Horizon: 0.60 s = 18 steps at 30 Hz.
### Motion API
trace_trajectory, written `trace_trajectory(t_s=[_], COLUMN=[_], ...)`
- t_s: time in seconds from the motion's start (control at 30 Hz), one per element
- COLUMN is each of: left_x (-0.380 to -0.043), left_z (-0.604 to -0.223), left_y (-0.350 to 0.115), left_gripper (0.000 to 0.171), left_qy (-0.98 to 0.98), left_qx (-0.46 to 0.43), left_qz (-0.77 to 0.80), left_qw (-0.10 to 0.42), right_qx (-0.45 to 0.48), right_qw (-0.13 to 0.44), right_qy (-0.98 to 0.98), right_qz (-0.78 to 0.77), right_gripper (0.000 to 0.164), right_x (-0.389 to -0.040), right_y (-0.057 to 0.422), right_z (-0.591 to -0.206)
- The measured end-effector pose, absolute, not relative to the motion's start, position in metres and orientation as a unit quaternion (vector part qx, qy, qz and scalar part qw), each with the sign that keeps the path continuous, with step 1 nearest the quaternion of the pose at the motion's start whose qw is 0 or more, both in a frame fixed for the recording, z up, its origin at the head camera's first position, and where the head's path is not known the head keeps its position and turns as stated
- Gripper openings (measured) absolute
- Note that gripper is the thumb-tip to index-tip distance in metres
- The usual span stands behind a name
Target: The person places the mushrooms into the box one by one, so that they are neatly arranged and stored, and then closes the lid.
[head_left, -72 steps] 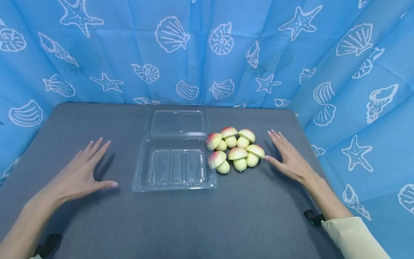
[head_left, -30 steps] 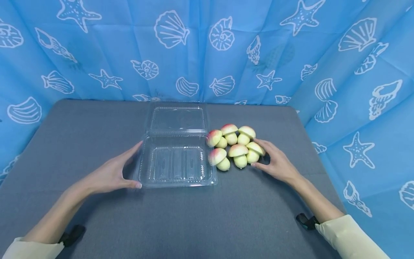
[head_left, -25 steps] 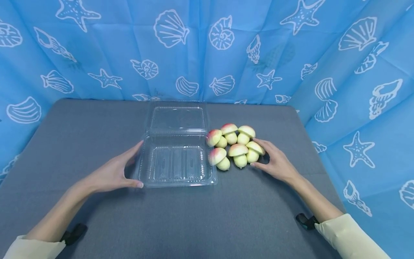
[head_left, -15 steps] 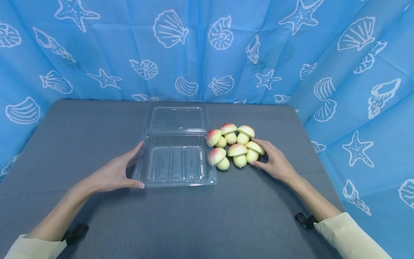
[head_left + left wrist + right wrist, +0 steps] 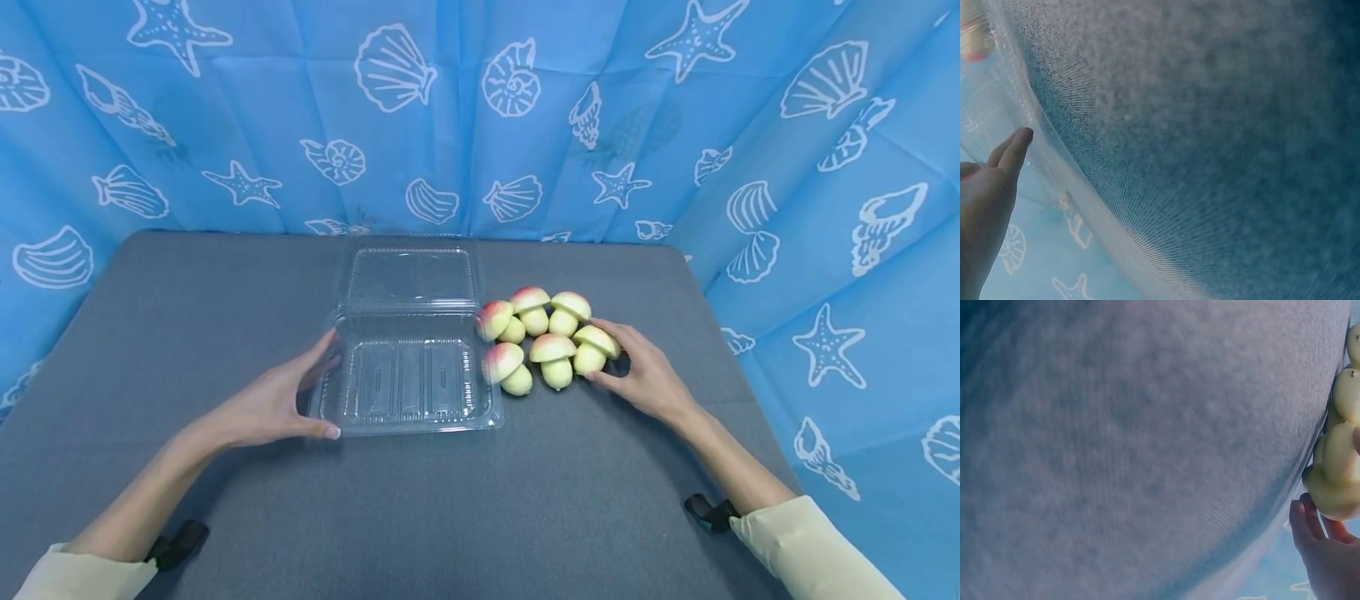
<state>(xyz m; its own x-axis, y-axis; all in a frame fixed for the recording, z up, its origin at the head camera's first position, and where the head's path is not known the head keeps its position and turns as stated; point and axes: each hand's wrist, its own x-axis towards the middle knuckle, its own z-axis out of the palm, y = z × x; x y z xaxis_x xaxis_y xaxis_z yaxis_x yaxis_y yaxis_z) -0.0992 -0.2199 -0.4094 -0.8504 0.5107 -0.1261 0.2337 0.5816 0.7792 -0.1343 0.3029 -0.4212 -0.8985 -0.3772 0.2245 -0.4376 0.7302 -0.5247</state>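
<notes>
A clear plastic clamshell box (image 5: 420,427) lies open in the middle of the grey table, its lid (image 5: 411,277) folded back. My left hand (image 5: 300,393) rests against the box's left side, thumb at the front corner and fingers along the wall. In the left wrist view, the left hand (image 5: 988,187) touches the box's rim (image 5: 1054,169). Several mushroom-shaped buns (image 5: 534,310), pale yellow with pink caps, sit just right of the box. My right hand (image 5: 621,365) curls thumb and fingers round the rightmost bun (image 5: 595,343). The right wrist view shows its fingers (image 5: 1310,528) under the buns (image 5: 1341,456).
A blue curtain printed with white shells and starfish (image 5: 480,117) encloses the table on the back and both sides. The grey table top (image 5: 525,508) stretches toward me. Black clips (image 5: 703,510) sit near the front edge on both sides.
Both hands moved in from flat on the table. The left reached the box's left side; the right closed round the rightmost bun, which has shifted slightly.
</notes>
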Motion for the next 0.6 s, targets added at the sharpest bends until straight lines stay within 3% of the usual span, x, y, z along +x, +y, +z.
trace_trajectory(t_s=[0.6], left_x=[-0.098], left_z=[-0.408], left_y=[-0.22], left_gripper=[0.131], left_qy=[0.869], left_qx=[0.211], left_qz=[0.409], left_qw=[0.181], right_qx=[0.25], right_qw=[0.08], right_qy=[-0.909], right_qz=[0.325], right_gripper=[0.081], right_x=[-0.138], right_y=[0.31], right_z=[-0.405])
